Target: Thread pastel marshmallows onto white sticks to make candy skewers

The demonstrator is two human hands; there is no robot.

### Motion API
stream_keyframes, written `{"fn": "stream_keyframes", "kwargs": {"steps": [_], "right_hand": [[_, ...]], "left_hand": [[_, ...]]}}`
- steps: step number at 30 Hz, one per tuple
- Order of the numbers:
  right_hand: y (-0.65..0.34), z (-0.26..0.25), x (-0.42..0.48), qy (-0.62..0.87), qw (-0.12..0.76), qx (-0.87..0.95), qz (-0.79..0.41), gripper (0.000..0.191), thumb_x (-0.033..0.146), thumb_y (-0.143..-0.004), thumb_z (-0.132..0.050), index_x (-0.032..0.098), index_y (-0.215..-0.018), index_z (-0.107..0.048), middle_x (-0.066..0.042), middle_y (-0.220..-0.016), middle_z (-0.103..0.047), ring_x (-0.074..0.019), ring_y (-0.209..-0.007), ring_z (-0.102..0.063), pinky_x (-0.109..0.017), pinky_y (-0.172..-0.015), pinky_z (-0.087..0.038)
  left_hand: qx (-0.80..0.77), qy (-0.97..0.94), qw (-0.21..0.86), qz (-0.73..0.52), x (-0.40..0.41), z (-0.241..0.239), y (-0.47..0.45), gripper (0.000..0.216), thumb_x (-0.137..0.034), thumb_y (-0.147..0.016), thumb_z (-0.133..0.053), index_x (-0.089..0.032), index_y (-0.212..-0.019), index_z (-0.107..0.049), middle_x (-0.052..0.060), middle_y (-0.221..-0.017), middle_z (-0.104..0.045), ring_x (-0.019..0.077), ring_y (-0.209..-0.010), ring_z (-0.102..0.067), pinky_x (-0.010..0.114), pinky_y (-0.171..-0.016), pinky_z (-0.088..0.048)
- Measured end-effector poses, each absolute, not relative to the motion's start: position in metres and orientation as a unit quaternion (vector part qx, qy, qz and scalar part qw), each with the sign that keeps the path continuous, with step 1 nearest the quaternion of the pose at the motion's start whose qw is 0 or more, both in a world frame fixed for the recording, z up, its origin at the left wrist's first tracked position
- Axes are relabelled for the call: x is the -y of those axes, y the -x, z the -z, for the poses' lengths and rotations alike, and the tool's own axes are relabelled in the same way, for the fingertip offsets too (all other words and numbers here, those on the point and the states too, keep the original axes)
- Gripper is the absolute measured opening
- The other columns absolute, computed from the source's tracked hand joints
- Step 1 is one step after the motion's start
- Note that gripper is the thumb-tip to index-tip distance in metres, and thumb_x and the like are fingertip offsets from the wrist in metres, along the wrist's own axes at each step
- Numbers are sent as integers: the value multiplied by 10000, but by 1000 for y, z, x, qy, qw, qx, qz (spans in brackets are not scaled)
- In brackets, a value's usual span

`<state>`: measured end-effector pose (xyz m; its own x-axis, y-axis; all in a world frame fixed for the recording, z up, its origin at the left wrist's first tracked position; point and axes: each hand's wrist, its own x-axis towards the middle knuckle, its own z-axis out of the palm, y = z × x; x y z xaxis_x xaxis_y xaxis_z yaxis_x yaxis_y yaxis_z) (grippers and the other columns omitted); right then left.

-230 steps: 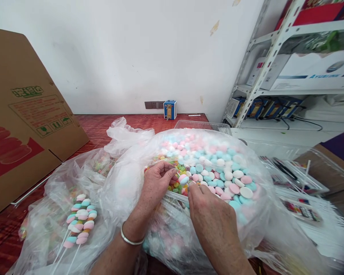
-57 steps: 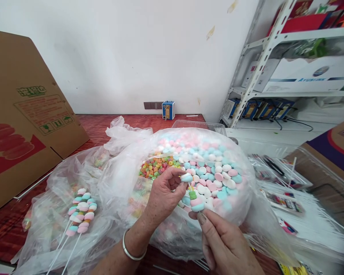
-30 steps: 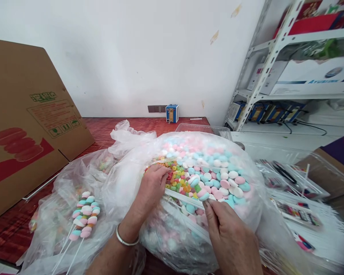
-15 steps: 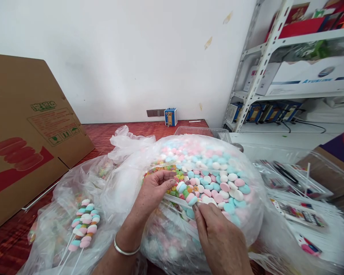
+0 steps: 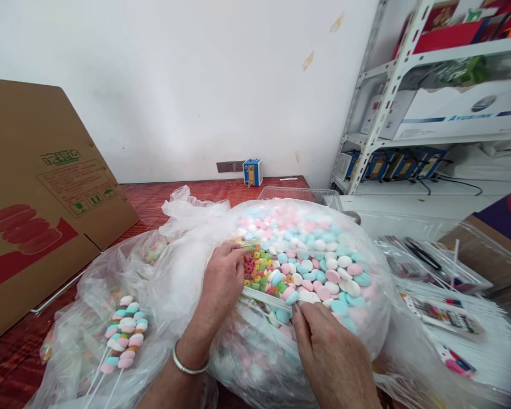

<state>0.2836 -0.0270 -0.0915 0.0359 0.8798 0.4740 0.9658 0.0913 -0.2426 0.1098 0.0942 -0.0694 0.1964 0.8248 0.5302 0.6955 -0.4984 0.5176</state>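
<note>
My right hand (image 5: 330, 346) pinches the lower end of a candy skewer (image 5: 290, 296), with pink, blue and white marshmallows and a gummy ring on it. Its stick is mostly hidden. My left hand (image 5: 223, 278) rests over the left edge of the colourful gummy rings (image 5: 255, 264), thumb and fingers apart, fingertips partly hidden. Beside the rings, pastel marshmallows (image 5: 332, 276) fill a large clear plastic bag (image 5: 375, 318). White sticks (image 5: 268, 299) lie across the front between my hands.
Several filled candy skewers (image 5: 126, 332) lie on plastic at the left, near a cardboard box (image 5: 46, 187). A small blue device (image 5: 252, 172) stands by the wall. Sticks and packets, including a pen-like set (image 5: 445, 318), lie right, below a metal shelf (image 5: 392, 74).
My left hand has moved from beside the skewer, back and left to the gummy rings. My right hand has shifted slightly right with the skewer.
</note>
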Motion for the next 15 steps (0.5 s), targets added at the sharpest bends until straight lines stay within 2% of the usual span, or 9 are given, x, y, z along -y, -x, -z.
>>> {"fn": "stream_keyframes", "kwargs": {"steps": [4, 8, 11, 15], "right_hand": [[-286, 96, 26, 673, 264, 686, 76, 256, 255, -1000, -420, 249, -793, -569, 12, -728, -654, -155, -597, -629, -274, -513, -324], [-285, 95, 25, 675, 265, 685, 70, 231, 248, -992, -438, 253, -813, -584, 14, -753, -664, -156, -595, -631, -277, -504, -321], [-283, 91, 24, 682, 268, 676, 78, 259, 243, -995, -412, 248, -805, -586, 13, -738, -661, -153, -565, -620, -279, -491, -310], [-279, 87, 21, 681, 272, 673, 98, 323, 227, -1005, -352, 237, -781, -584, 3, -706, -650, -155, -561, -623, -282, -484, -294]], "left_hand": [[-462, -829, 6, -316, -116, 75, -120, 278, -108, -903, -529, -226, -983, -769, 82, -977, -697, 240, -970, -589, 376, -876, -486], [-462, -822, 22, -334, -125, 80, -128, 203, -123, -877, -586, -211, -841, -766, 83, -926, -691, 242, -950, -604, 376, -865, -489], [-465, -773, 132, -411, -116, 76, -127, 147, -121, -821, -641, -211, -820, -757, 62, -924, -726, 229, -928, -650, 363, -869, -504], [-486, -672, 356, -430, -99, 66, -126, 101, -235, -777, -706, -203, -843, -774, 32, -774, -758, 208, -732, -691, 303, -686, -536]]}}
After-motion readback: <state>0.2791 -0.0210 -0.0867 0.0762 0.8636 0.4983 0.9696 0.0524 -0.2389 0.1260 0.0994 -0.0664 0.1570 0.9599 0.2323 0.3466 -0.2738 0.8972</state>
